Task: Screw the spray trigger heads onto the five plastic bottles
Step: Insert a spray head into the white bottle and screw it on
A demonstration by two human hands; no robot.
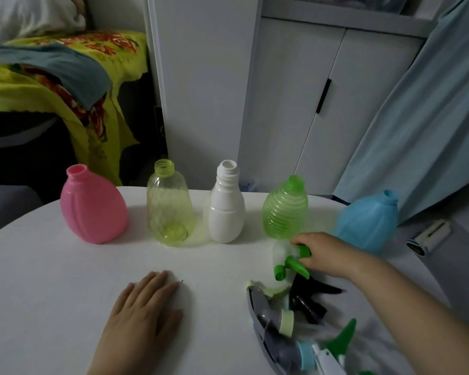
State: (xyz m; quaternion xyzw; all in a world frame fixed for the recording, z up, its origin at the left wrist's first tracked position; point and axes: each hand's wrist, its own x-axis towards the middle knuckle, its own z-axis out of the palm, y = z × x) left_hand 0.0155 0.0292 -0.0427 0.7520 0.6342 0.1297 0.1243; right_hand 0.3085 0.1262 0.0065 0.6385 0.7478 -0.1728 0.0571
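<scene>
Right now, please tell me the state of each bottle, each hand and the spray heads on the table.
Pink plastic bottle: upright, neck open.
Clear yellow bottle: upright, neck open, empty.
White bottle: upright, neck open.
Ribbed green bottle: upright, neck open.
Blue bottle: upright, neck open.
Left hand: flat on the table, empty.
Right hand: gripping a green-and-white spray head.
Other spray heads: loose in a pile.

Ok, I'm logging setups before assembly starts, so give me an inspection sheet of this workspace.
Surface: white table, rounded far edge.
Job's things: pink bottle, yellow bottle, white bottle, green bottle, blue bottle upright in a row, all uncapped; trigger heads piled near right.
Clutter: nothing seen.
Grippers: left hand flat on table; right hand closed on green trigger head.
Cables: nothing seen.
Surroundings: white cabinet, blue curtain, yellow blanket.
</scene>
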